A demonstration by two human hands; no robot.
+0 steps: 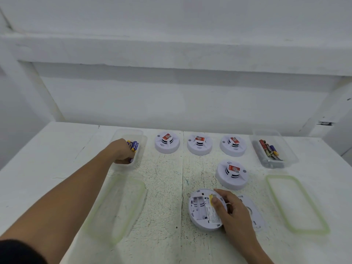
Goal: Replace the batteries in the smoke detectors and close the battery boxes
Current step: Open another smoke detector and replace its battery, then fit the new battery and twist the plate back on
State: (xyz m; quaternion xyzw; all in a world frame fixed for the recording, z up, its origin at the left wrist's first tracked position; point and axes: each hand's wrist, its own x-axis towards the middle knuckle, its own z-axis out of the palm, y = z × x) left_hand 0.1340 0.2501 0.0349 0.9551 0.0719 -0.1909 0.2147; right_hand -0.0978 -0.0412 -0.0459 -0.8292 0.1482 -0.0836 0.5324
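An overturned white smoke detector (200,212) lies near the table's front with its battery bay bare and no cells in it. My right hand (231,210) grips its right rim, thumb on the label. Its round back plate (251,210) lies just to the right, partly under my hand. My left hand (122,152) reaches into the clear box on the left (140,141), fingers curled around purple-and-yellow batteries (134,145). Three detectors stand face up in a back row (167,142) (199,144) (233,145), and a further detector (232,174) stands in front of them.
A clear box (285,149) at the back right holds several red and dark batteries (269,150). Two green-rimmed clear lids lie flat: one at the front left (114,208), one at the front right (295,204). A white wall rises behind the table.
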